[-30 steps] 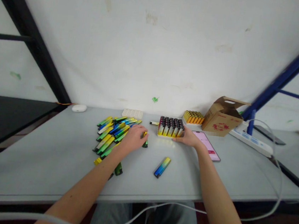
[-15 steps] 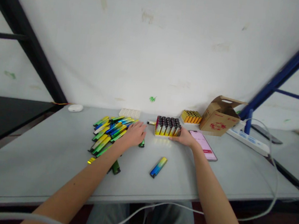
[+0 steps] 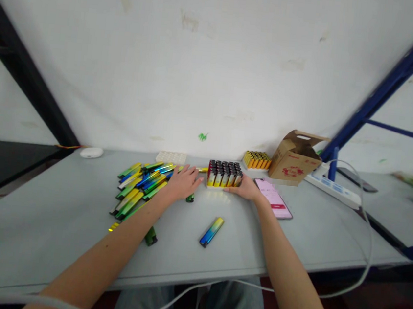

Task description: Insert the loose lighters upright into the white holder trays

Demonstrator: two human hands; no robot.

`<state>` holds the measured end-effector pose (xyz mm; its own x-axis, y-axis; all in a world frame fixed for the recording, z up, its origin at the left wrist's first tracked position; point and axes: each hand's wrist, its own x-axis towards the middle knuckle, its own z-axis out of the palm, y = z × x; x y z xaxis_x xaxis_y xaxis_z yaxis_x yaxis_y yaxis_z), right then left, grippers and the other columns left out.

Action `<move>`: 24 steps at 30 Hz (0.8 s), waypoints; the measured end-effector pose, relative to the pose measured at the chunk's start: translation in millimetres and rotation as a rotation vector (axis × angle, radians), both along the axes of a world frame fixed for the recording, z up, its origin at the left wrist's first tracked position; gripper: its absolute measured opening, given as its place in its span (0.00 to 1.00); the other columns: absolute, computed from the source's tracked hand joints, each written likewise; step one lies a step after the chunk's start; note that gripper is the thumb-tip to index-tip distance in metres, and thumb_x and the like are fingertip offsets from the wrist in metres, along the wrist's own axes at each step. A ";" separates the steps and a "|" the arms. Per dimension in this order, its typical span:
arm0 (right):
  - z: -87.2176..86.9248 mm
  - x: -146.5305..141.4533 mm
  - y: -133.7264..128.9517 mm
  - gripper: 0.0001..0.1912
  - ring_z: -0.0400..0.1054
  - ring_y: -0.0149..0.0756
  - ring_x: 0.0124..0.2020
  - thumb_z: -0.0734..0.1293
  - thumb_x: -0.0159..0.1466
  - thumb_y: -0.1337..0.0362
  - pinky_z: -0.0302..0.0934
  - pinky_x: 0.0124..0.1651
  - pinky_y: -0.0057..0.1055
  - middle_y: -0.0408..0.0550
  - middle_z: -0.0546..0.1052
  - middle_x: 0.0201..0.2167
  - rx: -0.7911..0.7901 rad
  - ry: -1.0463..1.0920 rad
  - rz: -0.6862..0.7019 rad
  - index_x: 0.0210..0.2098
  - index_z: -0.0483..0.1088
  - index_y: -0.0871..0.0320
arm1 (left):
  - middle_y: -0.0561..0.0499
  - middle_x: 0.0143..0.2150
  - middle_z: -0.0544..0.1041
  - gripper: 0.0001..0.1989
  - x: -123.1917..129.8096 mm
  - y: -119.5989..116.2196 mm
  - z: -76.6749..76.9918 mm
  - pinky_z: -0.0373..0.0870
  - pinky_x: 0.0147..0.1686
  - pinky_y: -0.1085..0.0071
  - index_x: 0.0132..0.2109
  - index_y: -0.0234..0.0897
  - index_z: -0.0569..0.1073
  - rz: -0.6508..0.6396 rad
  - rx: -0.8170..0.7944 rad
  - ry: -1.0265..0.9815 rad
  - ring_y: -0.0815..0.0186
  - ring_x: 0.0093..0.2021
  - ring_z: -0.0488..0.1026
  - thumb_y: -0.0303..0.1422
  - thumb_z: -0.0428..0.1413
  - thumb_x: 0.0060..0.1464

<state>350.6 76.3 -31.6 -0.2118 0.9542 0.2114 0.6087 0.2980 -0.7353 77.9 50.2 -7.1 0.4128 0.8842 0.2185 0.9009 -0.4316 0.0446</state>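
Observation:
My left hand (image 3: 183,184) rests at the right edge of a loose pile of lighters (image 3: 131,198), coloured yellow, green and blue. Its fingers are spread and appear to hold nothing. Partly under that hand lies a green lighter with a black end (image 3: 190,198). My right hand (image 3: 246,187) grips the right side of a tray of lighters (image 3: 222,176), packed upright in rows with their dark tops up. Between the left hand and the tray shows a yellow lighter (image 3: 202,170). A single blue and yellow lighter (image 3: 212,232) lies apart, nearer the table's front edge.
A white tray with holes (image 3: 171,157) lies by the wall. Toward the back right are a pack of orange-yellow lighters (image 3: 257,161), an open cardboard box (image 3: 294,159), a phone (image 3: 273,198) and a power strip (image 3: 333,189). A white case (image 3: 91,153) sits far left. A white cable (image 3: 369,250) crosses the front.
The view has shifted a little to the right. My left hand's fingers have spread more, and more of the lighter beside the tray shows. My right hand still grips the tray.

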 end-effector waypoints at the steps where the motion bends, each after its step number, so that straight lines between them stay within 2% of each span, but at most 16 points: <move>1: -0.3 -0.7 0.4 0.40 0.74 0.47 0.49 0.80 0.46 0.55 0.66 0.56 0.45 0.53 0.79 0.48 0.015 -0.008 -0.006 0.55 0.67 0.58 | 0.35 0.62 0.70 0.23 -1.5 -4.0 -0.2 0.51 0.62 0.37 0.58 0.32 0.69 0.012 0.028 -0.006 0.44 0.67 0.59 0.41 0.41 0.68; 5: -1.3 -6.2 0.6 0.42 0.72 0.49 0.51 0.79 0.48 0.52 0.65 0.57 0.45 0.56 0.77 0.51 0.082 -0.051 -0.075 0.57 0.66 0.58 | 0.35 0.55 0.74 0.19 -7.4 -20.3 0.1 0.51 0.63 0.40 0.53 0.34 0.73 0.019 0.091 -0.017 0.45 0.64 0.62 0.39 0.47 0.65; 10: -1.5 -15.8 -2.0 0.41 0.72 0.53 0.51 0.77 0.50 0.46 0.65 0.55 0.46 0.59 0.78 0.49 0.108 -0.186 -0.231 0.57 0.66 0.59 | 0.38 0.52 0.76 0.16 -17.4 -31.6 3.5 0.56 0.62 0.48 0.50 0.34 0.75 -0.017 0.041 -0.013 0.50 0.57 0.70 0.39 0.52 0.62; 13: -1.3 -19.7 -2.0 0.44 0.72 0.56 0.50 0.74 0.51 0.42 0.65 0.53 0.48 0.61 0.77 0.48 0.116 -0.266 -0.280 0.59 0.65 0.61 | 0.40 0.51 0.76 0.14 -22.4 -35.3 5.6 0.58 0.60 0.50 0.50 0.35 0.75 -0.031 0.020 -0.026 0.51 0.55 0.71 0.37 0.53 0.61; 20: -2.2 -23.9 10.8 0.38 0.73 0.49 0.48 0.75 0.52 0.45 0.66 0.52 0.42 0.54 0.79 0.45 0.147 -0.217 -0.250 0.57 0.66 0.56 | 0.40 0.53 0.75 0.15 -22.1 -43.8 10.6 0.62 0.58 0.54 0.51 0.36 0.74 -0.024 -0.035 -0.023 0.50 0.56 0.70 0.36 0.56 0.59; 24: -2.7 -30.5 23.5 0.38 0.73 0.50 0.48 0.75 0.52 0.46 0.66 0.51 0.43 0.56 0.78 0.46 0.138 -0.240 -0.237 0.56 0.66 0.58 | 0.39 0.52 0.74 0.15 -20.4 -45.1 11.7 0.60 0.60 0.54 0.51 0.34 0.74 -0.023 -0.041 -0.016 0.50 0.56 0.69 0.37 0.55 0.60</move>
